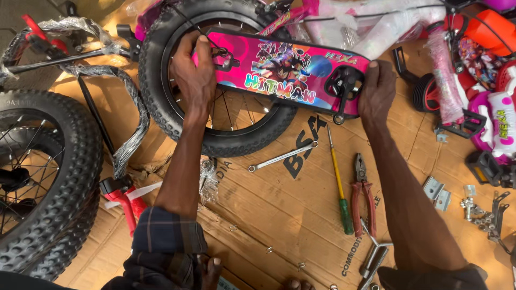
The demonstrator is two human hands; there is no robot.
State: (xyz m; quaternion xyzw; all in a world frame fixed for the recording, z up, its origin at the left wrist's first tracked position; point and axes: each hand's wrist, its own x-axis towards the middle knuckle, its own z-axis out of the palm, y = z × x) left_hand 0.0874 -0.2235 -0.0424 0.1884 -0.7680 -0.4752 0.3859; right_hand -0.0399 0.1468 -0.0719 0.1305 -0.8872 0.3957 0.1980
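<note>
A glossy pink chain guard, long and flat with rounded ends and a bright cartoon print, lies across the upper middle of the frame over a small bicycle wheel with a knobbly black tyre and thin wire spokes. The left hand is closed over the guard's left end, fingers curled round its top edge and thumb side pressing near a small black bracket. The right hand clasps the guard's right end, fingers wrapped over the edge beside a black crank and pedal arm.

Below, in the centre of the frame, lie hand tools: a slim bright steel spanner, a screwdriver with a yellow shank and green handle, pliers with red grips, and a three-armed metal socket wrench at the bottom edge. At lower right sit small grey metal brackets and a heap of nuts and washers.

A larger, chunky black tyre fills the left edge, with a black frame tube wound in crinkled clear wrap next to it. Pink and white plastic-wrapped bicycle parts crowd the upper right.

Everything rests on flattened brown corrugated cardboard, creased and printed in black, spread on the floor in warm sunlight
</note>
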